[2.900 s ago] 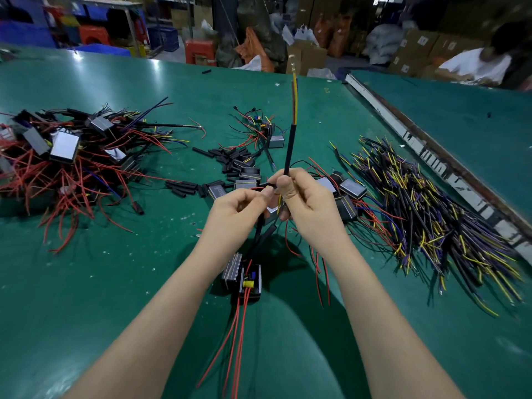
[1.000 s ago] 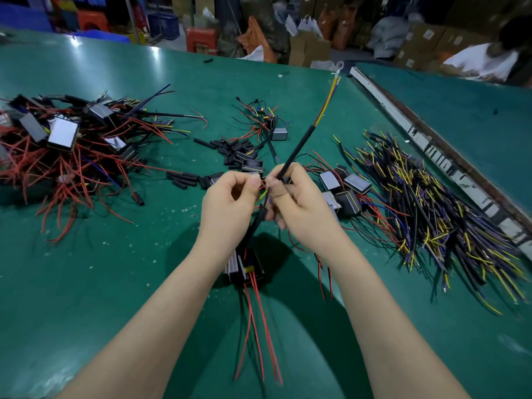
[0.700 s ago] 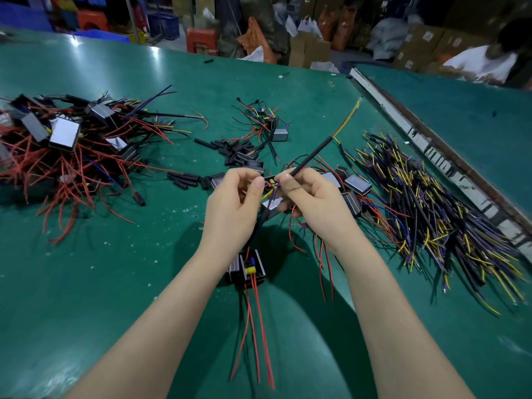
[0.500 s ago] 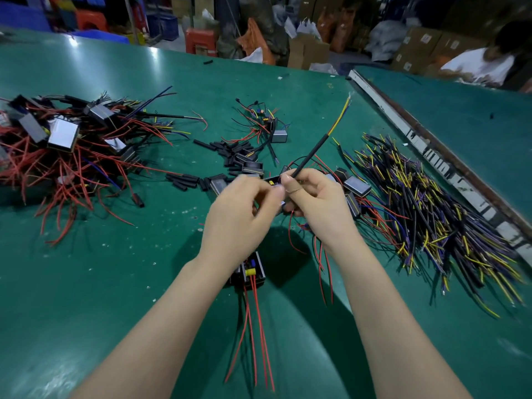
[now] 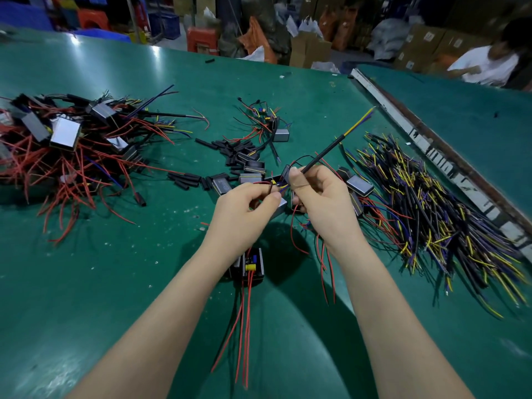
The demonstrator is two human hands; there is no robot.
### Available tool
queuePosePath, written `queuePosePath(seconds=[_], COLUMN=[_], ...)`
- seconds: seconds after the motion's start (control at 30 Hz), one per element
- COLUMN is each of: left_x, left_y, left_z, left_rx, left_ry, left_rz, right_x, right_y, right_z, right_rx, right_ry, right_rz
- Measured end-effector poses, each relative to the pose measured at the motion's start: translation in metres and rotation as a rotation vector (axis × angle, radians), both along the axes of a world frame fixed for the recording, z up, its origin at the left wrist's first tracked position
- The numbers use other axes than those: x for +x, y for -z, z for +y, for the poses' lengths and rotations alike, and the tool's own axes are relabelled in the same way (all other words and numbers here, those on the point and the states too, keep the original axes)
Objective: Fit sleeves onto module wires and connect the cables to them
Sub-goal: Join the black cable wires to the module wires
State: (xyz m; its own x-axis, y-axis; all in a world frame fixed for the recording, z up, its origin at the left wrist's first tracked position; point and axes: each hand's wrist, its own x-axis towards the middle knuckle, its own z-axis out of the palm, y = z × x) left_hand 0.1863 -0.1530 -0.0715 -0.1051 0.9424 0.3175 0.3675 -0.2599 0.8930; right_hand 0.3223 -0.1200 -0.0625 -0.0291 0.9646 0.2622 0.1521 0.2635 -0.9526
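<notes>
Far on my left is a big pile [image 5: 66,148] of boxes with red wires. I think those ones are done, but I can't be sure. Next to it, more in the middle, lie little black sleeves [image 5: 227,152] on the green table [image 5: 100,283].

My left hand [image 5: 244,214] is curled. Its thumb and finger pinch the thin wires [image 5: 270,187] that come up from the module [image 5: 252,264]. The module hangs just under my left wrist, and its red wires trail down toward me.

My right hand [image 5: 319,197] is curled too. It pinches the black cable [image 5: 325,152] near its low end. The cable points up and to the right, with yellow and blue tips at the far end.

A moment ago the cable stood nearly straight up. Now it leans far to the right and sits lower. My two hands are closer, almost touching. I think that means I am joining the cable ends to the module wires right now. The joint is hidden between my fingers, so I can't tell if it is done.

On my right is the heap of spare cables [image 5: 431,211].
</notes>
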Motion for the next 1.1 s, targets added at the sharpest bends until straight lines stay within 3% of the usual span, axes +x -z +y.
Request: queuePosePath(seconds=[0.2,0.4,0.8,0.9,1.0,1.1], left_x=[-0.002,-0.002,0.001,0.001,-0.005,-0.008], left_y=[-0.005,-0.007,-0.002,-0.002,-0.004,-0.003], left_z=[-0.002,-0.001,0.001,0.002,0.004,0.006], left_rx=[-0.088,-0.169,-0.120,-0.038,0.012,0.058], left_ry=[0.109,0.161,0.109,0.060,-0.004,-0.012], left_rz=[-0.224,-0.346,-0.285,-0.160,-0.235,-0.231], right_x=[-0.002,0.000,0.003,0.004,0.008,0.007], right_y=[-0.006,-0.005,-0.004,-0.001,-0.002,-0.005], right_z=[-0.006,-0.007,-0.003,-0.002,-0.001,-0.002], right_rx=[0.101,0.226,0.002,0.031,0.059,0.051], right_ry=[-0.105,-0.120,-0.289,-0.264,-0.173,-0.162], right_rz=[0.110,-0.094,-0.012,-0.048,-0.149,-0.003])
